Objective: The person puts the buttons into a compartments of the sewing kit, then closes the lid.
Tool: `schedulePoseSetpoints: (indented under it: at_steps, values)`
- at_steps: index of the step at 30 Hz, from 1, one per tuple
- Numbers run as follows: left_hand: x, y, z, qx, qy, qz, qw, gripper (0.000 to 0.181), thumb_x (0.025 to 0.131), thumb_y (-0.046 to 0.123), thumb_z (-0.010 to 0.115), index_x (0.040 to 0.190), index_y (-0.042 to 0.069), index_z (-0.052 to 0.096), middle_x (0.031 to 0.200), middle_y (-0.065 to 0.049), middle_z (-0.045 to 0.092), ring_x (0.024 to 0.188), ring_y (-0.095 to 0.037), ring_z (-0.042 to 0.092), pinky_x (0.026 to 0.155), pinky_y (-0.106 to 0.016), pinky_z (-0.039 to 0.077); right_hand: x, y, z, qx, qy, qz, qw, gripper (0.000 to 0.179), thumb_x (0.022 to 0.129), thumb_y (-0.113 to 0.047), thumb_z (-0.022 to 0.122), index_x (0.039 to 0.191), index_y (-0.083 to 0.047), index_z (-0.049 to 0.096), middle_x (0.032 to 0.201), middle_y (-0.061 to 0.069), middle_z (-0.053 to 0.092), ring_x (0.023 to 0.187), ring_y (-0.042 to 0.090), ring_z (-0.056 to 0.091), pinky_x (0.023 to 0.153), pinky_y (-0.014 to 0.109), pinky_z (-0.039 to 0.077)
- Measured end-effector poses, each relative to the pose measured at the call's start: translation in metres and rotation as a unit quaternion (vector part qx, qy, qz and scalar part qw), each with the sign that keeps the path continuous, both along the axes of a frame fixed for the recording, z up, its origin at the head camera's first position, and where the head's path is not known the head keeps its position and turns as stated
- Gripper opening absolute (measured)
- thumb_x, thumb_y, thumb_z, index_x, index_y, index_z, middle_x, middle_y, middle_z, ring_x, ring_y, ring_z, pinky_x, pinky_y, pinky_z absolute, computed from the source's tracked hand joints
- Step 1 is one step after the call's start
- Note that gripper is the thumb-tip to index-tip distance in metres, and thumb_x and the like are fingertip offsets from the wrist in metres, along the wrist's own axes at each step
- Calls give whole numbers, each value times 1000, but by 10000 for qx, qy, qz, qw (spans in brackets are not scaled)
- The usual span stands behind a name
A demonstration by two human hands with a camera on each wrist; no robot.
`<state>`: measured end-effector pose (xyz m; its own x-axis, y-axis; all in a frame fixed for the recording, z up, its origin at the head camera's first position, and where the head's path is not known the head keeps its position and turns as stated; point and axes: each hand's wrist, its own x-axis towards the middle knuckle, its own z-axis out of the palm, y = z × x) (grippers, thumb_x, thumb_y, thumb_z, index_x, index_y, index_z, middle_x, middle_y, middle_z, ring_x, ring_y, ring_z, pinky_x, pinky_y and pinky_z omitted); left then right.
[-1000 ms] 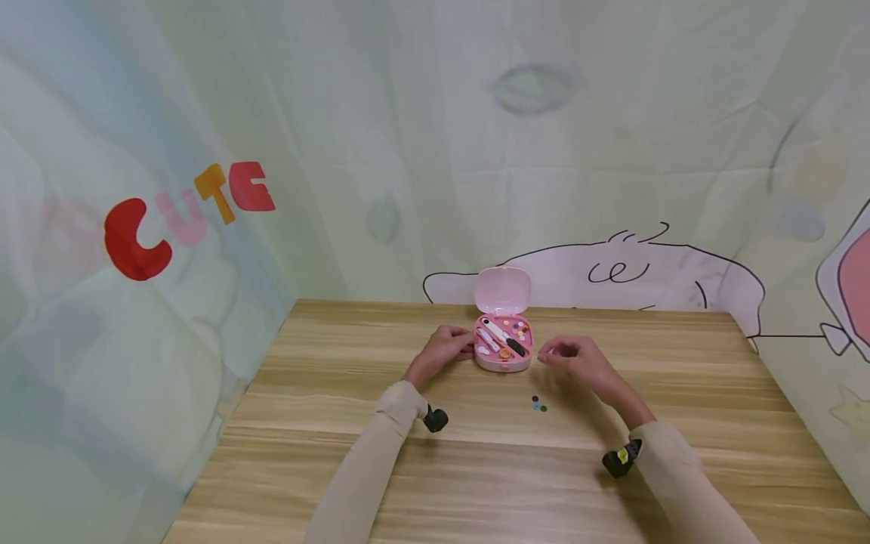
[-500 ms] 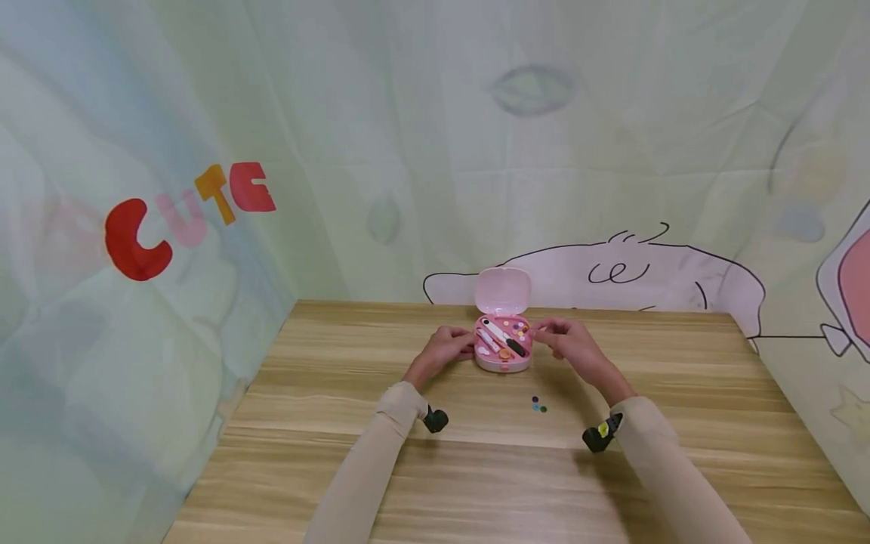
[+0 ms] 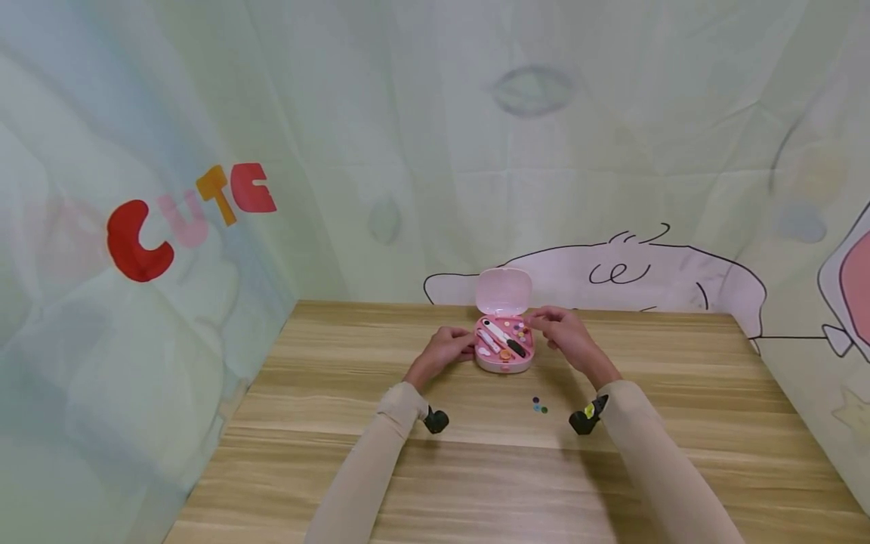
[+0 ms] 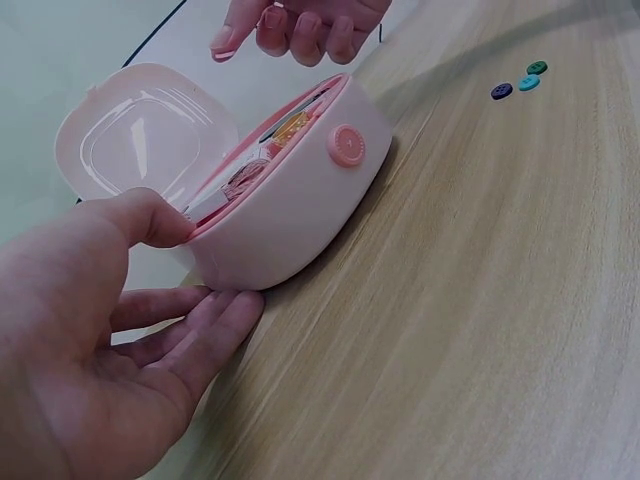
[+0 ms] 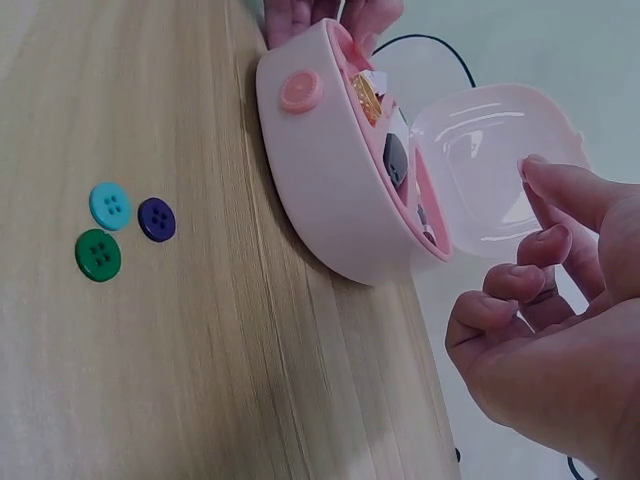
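A pink sewing box [image 3: 503, 366] stands on the table with its lid [image 3: 504, 292] raised. My left hand [image 3: 445, 349] grips its left side; in the left wrist view the thumb is over the rim and the fingers lie low against the wall. Above the box's right back part is my right hand [image 3: 567, 336], thumb and forefinger together on a small pink button [image 5: 522, 168], mostly hidden by the fingertips. Inside the box lie a white tool with a black end [image 3: 515, 347] and several small coloured buttons [image 3: 520, 329] on the right.
In front of the box, on the wooden table [image 3: 476, 483], lie a light blue button [image 5: 110, 206], a green button [image 5: 98, 255] and a dark purple button [image 5: 157, 219]. A printed curtain [image 3: 381, 151] hangs behind the table's far edge.
My right hand has moved from beside the box's right front to over its right back part, shifting left and away. The left hand, box and loose buttons have stayed put.
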<state>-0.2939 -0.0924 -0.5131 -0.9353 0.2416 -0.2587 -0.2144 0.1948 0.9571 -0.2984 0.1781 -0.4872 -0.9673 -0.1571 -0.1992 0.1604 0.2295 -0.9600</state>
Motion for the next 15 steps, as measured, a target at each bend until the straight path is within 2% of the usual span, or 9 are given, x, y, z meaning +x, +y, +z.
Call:
schedulePoseSetpoints:
  at_steps: [6,10,13,15]
  values:
    - [-2,1,-3,43,24,22,10000,39,105,17,61,131,-12,60,123,-23,67,104,-23,69,93,-33,60,-3,-3,1,-131,-127,-150,9997,32,102,-26,69,126,-5,69,110,12,55,88,29,46,65,28,41]
    - [-4,1,-5,78,54,21,10000,39,105,16,61,131,-13,60,124,-24,67,105,-23,69,95,-35,59,-2,-5,1,-218,-131,-214,9994,33,101,-25,71,128,-6,70,111,18,54,80,24,44,63,28,40]
    - [-4,1,-5,78,65,12,9999,39,105,16,61,131,-13,61,125,-24,66,106,-25,69,96,-36,59,-2,-5,0,-161,-33,-169,9997,35,101,-25,71,130,-7,70,107,19,53,76,22,43,62,28,40]
    - [-3,1,-4,58,74,3,10000,39,105,16,61,131,-12,61,125,-24,66,107,-25,69,96,-36,59,-1,-4,-1,-82,65,-107,9999,35,101,-26,71,131,-8,70,103,14,53,77,23,43,63,29,41]
